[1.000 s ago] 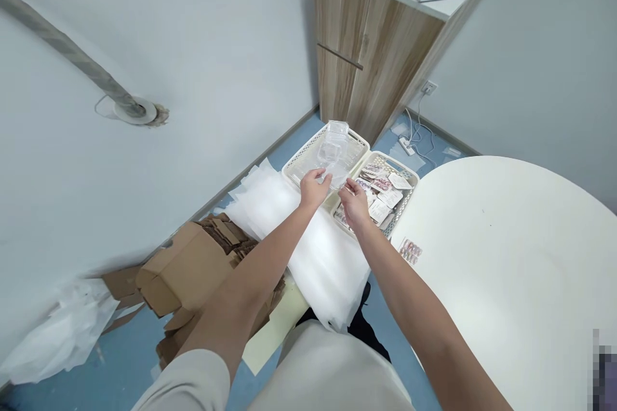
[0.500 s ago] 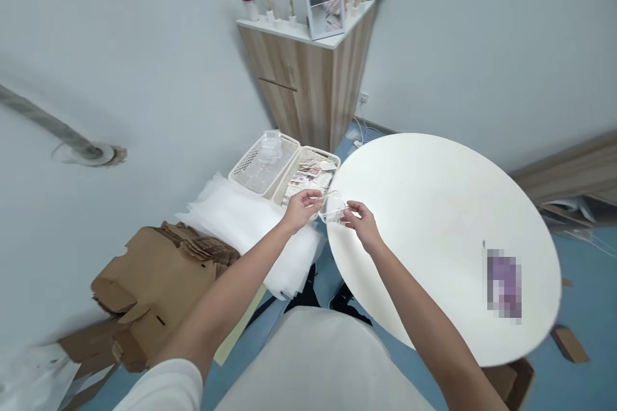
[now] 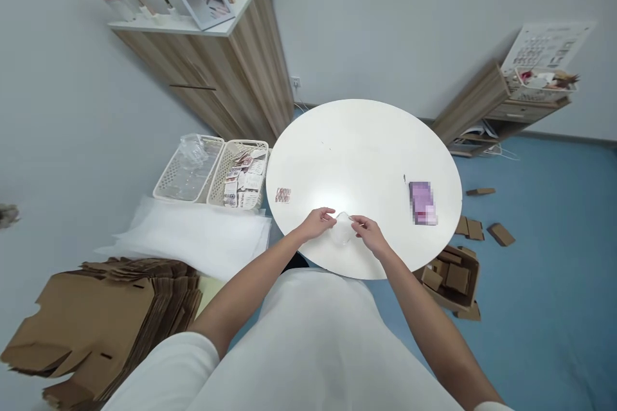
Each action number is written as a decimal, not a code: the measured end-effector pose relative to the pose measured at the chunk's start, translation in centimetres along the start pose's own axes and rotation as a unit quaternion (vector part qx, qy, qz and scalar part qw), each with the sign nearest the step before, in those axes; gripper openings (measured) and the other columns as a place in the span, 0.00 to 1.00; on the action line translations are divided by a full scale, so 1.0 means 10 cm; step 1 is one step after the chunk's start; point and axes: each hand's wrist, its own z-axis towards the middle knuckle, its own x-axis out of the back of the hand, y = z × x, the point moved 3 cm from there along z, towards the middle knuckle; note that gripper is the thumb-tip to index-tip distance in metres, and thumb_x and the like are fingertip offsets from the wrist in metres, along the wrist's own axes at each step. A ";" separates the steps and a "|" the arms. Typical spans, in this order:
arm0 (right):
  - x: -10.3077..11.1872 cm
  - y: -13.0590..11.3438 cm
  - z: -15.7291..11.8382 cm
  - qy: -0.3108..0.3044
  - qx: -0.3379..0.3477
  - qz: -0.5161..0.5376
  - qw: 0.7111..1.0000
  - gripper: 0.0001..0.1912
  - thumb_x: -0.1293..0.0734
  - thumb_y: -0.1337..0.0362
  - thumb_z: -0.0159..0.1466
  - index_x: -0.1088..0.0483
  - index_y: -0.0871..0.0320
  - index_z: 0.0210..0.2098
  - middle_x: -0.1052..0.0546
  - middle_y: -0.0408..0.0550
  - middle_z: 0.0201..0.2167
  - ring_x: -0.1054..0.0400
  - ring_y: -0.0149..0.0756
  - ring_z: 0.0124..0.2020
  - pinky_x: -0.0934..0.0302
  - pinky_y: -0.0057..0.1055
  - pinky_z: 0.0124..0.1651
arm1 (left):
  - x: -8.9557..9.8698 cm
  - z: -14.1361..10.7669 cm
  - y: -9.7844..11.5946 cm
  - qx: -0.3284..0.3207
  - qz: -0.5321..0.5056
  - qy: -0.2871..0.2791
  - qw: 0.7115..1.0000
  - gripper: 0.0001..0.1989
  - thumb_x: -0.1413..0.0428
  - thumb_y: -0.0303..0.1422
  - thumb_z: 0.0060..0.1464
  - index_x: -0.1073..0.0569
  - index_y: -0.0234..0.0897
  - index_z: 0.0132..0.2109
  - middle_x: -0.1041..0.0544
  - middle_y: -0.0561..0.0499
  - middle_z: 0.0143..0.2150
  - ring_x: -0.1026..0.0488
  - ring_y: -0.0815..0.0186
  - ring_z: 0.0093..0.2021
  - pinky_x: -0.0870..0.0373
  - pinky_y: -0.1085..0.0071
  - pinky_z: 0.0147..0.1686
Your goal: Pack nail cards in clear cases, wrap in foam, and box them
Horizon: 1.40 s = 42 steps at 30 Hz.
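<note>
A small clear plastic case (image 3: 342, 232) is held between my two hands over the near part of the round white table (image 3: 366, 135). My left hand (image 3: 318, 223) pinches its left edge, fingers closed. On the opposite edge, my right hand (image 3: 369, 231) grips it with thumb and fingers. The case looks see-through, and its exact shape is hard to make out against the white top. Left of my hands lies a small patterned card (image 3: 282, 195). A blurred-out purple item (image 3: 423, 203) is on the table's right side.
White baskets stand on the left: one with clear plastic pieces (image 3: 186, 164), one with printed cards (image 3: 248, 176). White packing sheets (image 3: 193, 231) and flat cardboard boxes (image 3: 87, 327) lie nearer. A carton of small brown boxes (image 3: 453, 276) sits on the floor at right.
My view has swung right and both hands have brought the clear case from beside the basket to over the table. The patterned card on the table has come into sight.
</note>
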 end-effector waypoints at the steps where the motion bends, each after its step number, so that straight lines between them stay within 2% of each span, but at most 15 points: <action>1: 0.04 0.05 0.00 0.007 0.001 0.004 1.000 0.17 0.36 0.56 0.51 0.30 0.56 0.38 0.30 0.44 0.30 0.38 0.29 0.29 0.39 0.32 0.35 | -0.09 0.00 -0.04 0.015 0.005 -0.020 1.000 0.17 0.43 0.33 0.44 0.31 0.35 0.44 0.27 0.50 0.31 0.29 0.69 0.30 0.33 0.71 0.32; 4: 0.12 0.16 0.01 0.052 0.007 0.024 0.998 0.21 0.34 0.56 0.50 0.32 0.56 0.42 0.31 0.44 0.31 0.38 0.29 0.29 0.39 0.32 0.37 | -0.29 -0.02 -0.14 0.066 -0.017 -0.062 0.996 0.12 0.44 0.31 0.44 0.30 0.36 0.40 0.28 0.53 0.27 0.28 0.68 0.30 0.34 0.71 0.32; 6: 0.14 0.24 -0.01 0.080 -0.003 0.035 0.996 0.23 0.33 0.56 0.48 0.34 0.55 0.43 0.32 0.44 0.35 0.37 0.29 0.31 0.39 0.32 0.38 | -0.37 -0.03 -0.21 0.103 -0.054 -0.061 0.991 0.11 0.46 0.31 0.45 0.32 0.37 0.39 0.28 0.52 0.28 0.27 0.68 0.32 0.33 0.72 0.33; 8: 0.13 0.31 -0.04 0.074 -0.029 0.048 0.996 0.25 0.32 0.56 0.47 0.35 0.54 0.44 0.33 0.45 0.37 0.36 0.29 0.31 0.38 0.32 0.36 | -0.42 -0.04 -0.29 0.131 -0.085 -0.045 0.987 0.11 0.46 0.31 0.46 0.34 0.37 0.39 0.27 0.51 0.30 0.26 0.67 0.35 0.33 0.71 0.34; 13: 0.10 0.41 -0.06 0.068 -0.043 0.058 0.995 0.20 0.33 0.59 0.47 0.34 0.56 0.40 0.33 0.40 0.28 0.37 0.28 0.26 0.39 0.31 0.32 | -0.48 -0.02 -0.47 0.154 -0.080 -0.019 0.985 0.13 0.44 0.33 0.45 0.35 0.36 0.39 0.27 0.50 0.34 0.27 0.66 0.37 0.33 0.72 0.32; 17: 0.13 0.47 0.07 0.072 -0.042 0.003 0.996 0.17 0.36 0.61 0.48 0.32 0.56 0.38 0.34 0.39 0.25 0.39 0.28 0.25 0.40 0.31 0.33 | -0.42 0.06 -0.54 0.098 0.004 0.023 0.995 0.19 0.44 0.33 0.44 0.36 0.36 0.45 0.29 0.50 0.36 0.30 0.70 0.34 0.34 0.72 0.33; 20: 0.14 0.54 0.15 0.086 -0.044 -0.048 0.994 0.17 0.37 0.62 0.48 0.32 0.56 0.38 0.33 0.40 0.26 0.38 0.29 0.27 0.41 0.32 0.36 | -0.39 0.12 -0.55 0.047 0.093 0.025 0.994 0.19 0.43 0.31 0.43 0.35 0.36 0.45 0.31 0.52 0.35 0.32 0.71 0.31 0.34 0.71 0.36; 24: 0.13 0.62 0.20 0.104 -0.039 -0.104 0.988 0.18 0.38 0.63 0.49 0.35 0.54 0.42 0.31 0.41 0.29 0.36 0.31 0.29 0.41 0.33 0.39 | -0.42 0.14 -0.58 -0.014 0.225 0.034 0.974 0.17 0.43 0.28 0.39 0.33 0.36 0.41 0.33 0.50 0.36 0.34 0.67 0.33 0.35 0.69 0.36; 27: 0.11 0.65 0.20 0.104 -0.015 -0.134 0.985 0.16 0.39 0.63 0.52 0.37 0.54 0.41 0.31 0.42 0.31 0.36 0.31 0.28 0.40 0.34 0.39 | -0.47 0.13 -0.61 -0.038 0.282 0.039 0.958 0.14 0.45 0.27 0.41 0.32 0.37 0.39 0.34 0.49 0.36 0.34 0.65 0.32 0.35 0.68 0.35; 29: 0.11 0.65 0.20 0.104 0.014 -0.149 0.983 0.16 0.40 0.63 0.52 0.37 0.55 0.41 0.32 0.44 0.35 0.36 0.30 0.28 0.40 0.35 0.40 | -0.49 0.13 -0.64 -0.036 0.285 0.041 0.957 0.18 0.46 0.27 0.42 0.34 0.37 0.44 0.34 0.50 0.36 0.34 0.66 0.31 0.35 0.67 0.36; 31: 0.13 0.64 0.20 0.106 0.047 -0.168 0.979 0.17 0.39 0.63 0.53 0.38 0.55 0.43 0.33 0.47 0.40 0.36 0.31 0.29 0.39 0.35 0.40 | -0.47 0.13 -0.66 -0.031 0.269 0.041 0.962 0.27 0.45 0.29 0.43 0.40 0.38 0.53 0.34 0.50 0.38 0.34 0.68 0.30 0.35 0.67 0.36; 34: 0.17 0.62 0.19 0.072 0.116 -0.230 0.964 0.18 0.38 0.61 0.54 0.39 0.55 0.44 0.35 0.51 0.46 0.36 0.36 0.38 0.39 0.37 0.42 | -0.39 0.15 -0.63 -0.032 0.277 0.029 0.960 0.40 0.42 0.32 0.41 0.51 0.39 0.60 0.35 0.48 0.45 0.33 0.66 0.34 0.35 0.68 0.37; 36: 0.18 0.62 0.17 0.023 0.161 -0.293 0.942 0.20 0.36 0.59 0.52 0.39 0.55 0.44 0.38 0.52 0.50 0.39 0.41 0.46 0.41 0.40 0.46 | -0.32 0.17 -0.57 -0.045 0.315 0.011 0.948 0.44 0.40 0.34 0.39 0.54 0.39 0.61 0.37 0.45 0.48 0.34 0.62 0.41 0.36 0.67 0.40; 38: 0.18 0.63 0.16 -0.024 0.190 -0.352 0.916 0.23 0.33 0.57 0.49 0.39 0.54 0.44 0.42 0.52 0.54 0.43 0.45 0.51 0.44 0.43 0.48 | -0.27 0.21 -0.52 -0.052 0.349 -0.015 0.935 0.47 0.39 0.34 0.37 0.55 0.40 0.61 0.37 0.45 0.49 0.35 0.58 0.46 0.37 0.66 0.42; 42: 0.15 0.64 0.18 -0.069 0.214 -0.418 0.880 0.26 0.31 0.61 0.48 0.40 0.55 0.46 0.45 0.53 0.57 0.45 0.49 0.52 0.44 0.45 0.48 | -0.27 0.28 -0.44 -0.045 0.390 -0.064 0.918 0.45 0.38 0.35 0.37 0.52 0.42 0.61 0.32 0.48 0.45 0.34 0.58 0.45 0.37 0.67 0.41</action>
